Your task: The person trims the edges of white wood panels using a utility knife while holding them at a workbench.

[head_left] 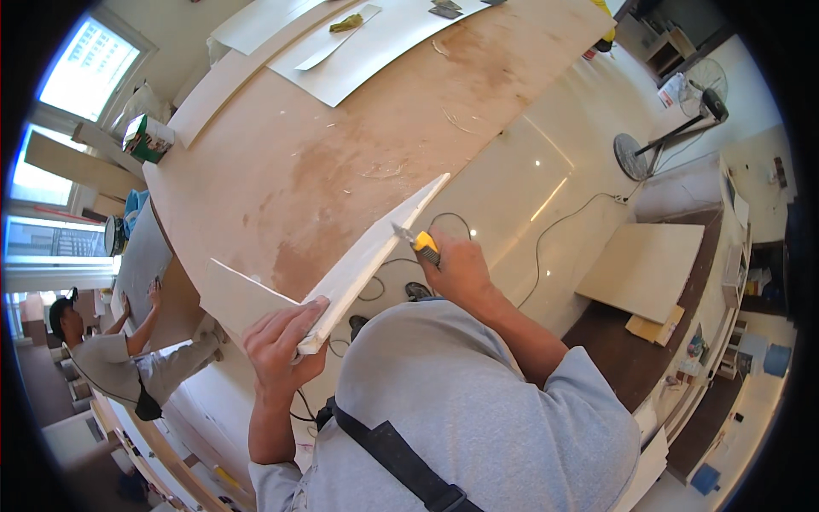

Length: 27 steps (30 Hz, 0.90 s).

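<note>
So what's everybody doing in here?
The person wearing the camera grips a long white strip near its lower end with the left hand. The right hand holds a yellow and black knife, its blade right by the strip's edge; I can't tell if it's touching. The strip is tilted at the edge of a big brown work surface. Off to the left, another person has both hands up against a large panel.

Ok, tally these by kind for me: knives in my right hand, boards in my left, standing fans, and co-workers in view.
Yellow knife in your right hand: 1
White board in your left hand: 1
Standing fan: 1
Co-worker: 1
Total: 4
</note>
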### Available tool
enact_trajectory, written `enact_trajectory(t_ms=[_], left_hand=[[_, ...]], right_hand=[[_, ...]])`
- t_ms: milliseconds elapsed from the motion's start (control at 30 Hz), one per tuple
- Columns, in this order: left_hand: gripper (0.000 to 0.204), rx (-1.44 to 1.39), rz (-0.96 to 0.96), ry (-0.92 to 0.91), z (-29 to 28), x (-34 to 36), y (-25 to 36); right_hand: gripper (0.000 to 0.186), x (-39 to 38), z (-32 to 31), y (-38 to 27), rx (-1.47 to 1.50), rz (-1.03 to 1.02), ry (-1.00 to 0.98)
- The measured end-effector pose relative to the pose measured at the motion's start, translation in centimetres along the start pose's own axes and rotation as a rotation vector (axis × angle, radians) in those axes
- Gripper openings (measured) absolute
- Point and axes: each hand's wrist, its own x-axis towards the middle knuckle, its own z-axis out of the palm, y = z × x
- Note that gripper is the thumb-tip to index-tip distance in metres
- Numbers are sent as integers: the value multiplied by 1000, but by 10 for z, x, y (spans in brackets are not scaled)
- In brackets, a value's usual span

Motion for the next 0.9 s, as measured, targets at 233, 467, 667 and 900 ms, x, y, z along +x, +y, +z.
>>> enact_trajectory(t_ms=[233, 467, 667, 900], left_hand=[[52, -14, 112, -162, -1, 18, -8], [51, -15, 204, -280, -12, 43, -20], [48, -101, 235, -294, -5, 62, -26], [50, -122, 278, -372, -8, 65, -32]], right_hand=[[26, 15, 45, 121, -17, 197, 212], [41, 11, 59, 199, -135, 712, 159], [29, -44, 49, 59, 196, 369, 428], [24, -48, 55, 25, 164, 309, 378]])
